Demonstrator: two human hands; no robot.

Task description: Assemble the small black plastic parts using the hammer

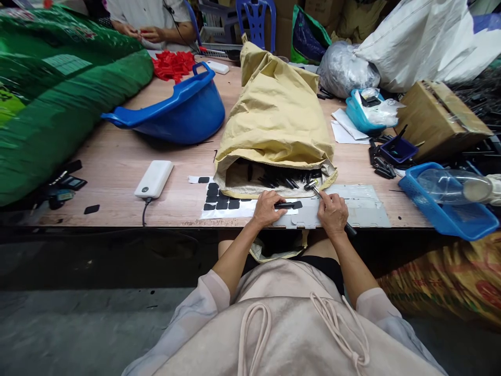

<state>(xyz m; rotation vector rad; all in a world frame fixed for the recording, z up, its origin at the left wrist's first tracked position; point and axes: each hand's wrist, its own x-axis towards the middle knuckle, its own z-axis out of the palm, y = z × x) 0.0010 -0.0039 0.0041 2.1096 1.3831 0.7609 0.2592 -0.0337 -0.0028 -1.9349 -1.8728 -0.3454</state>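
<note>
Two bare hands meet the near edge of the tabletop (113, 156) in the head view. The left hand (268, 209) has its fingers bent in a pinch, holding one end of a slim black piece (287, 205). The right hand (333, 213) is curled tightly around a small hammer (312, 186), its head pointing toward the yellow sack (279, 115); whether that head touches the sack's lip is hard to tell. A badly aimed swing could catch the left fingertips, since they sit so near the hammer. The black piece could also roll or skid, being narrow and apparently gripped at one end only. The sack's loose lip might snag the hammer as well.

The black piece lies between the two hands, at the left fingertips and pointing toward the right hand, over the right end of a white sheet (250, 208). Black patches (222, 202) sit on that sheet left of the left hand. A grey board (368, 206) extends past the right hand, and more black parts (278, 179) fill the sack's mouth.
</note>
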